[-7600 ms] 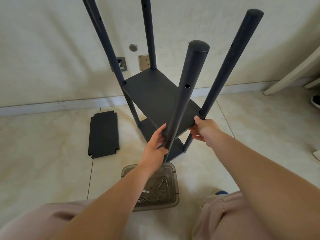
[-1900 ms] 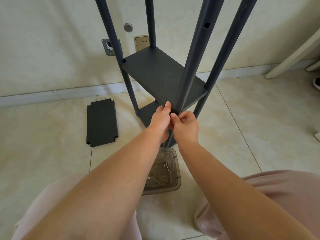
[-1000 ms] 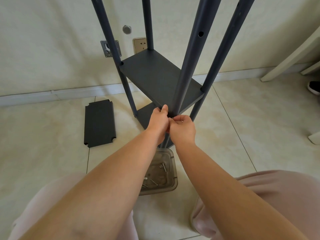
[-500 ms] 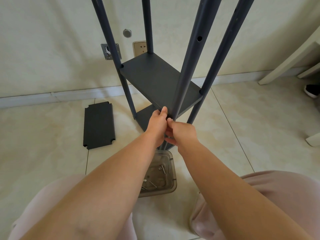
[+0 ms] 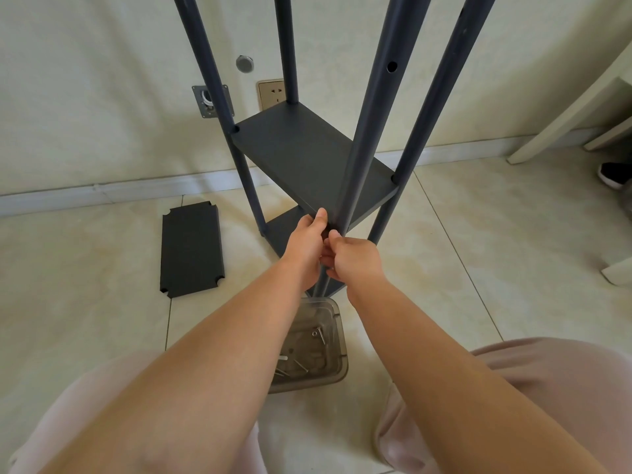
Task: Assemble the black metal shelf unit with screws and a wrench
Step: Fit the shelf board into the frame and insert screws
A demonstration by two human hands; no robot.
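From the head camera, the black shelf unit (image 5: 307,155) stands upright on the tiled floor (image 5: 478,241) near the wall, four posts rising out of frame. Both hands meet at the near post (image 5: 369,131), right where the upper shelf panel's corner joins it. The left hand (image 5: 306,249) has its fingers curled around that post, thumb pointing up along the shelf edge. The right hand (image 5: 355,260) is curled tight against it, pinching something at the joint, too hidden to name. A spare shelf panel (image 5: 191,249) lies flat to the left. Just below the arms sits a clear plastic tray (image 5: 337,340) with loose screws (image 5: 319,335) inside.
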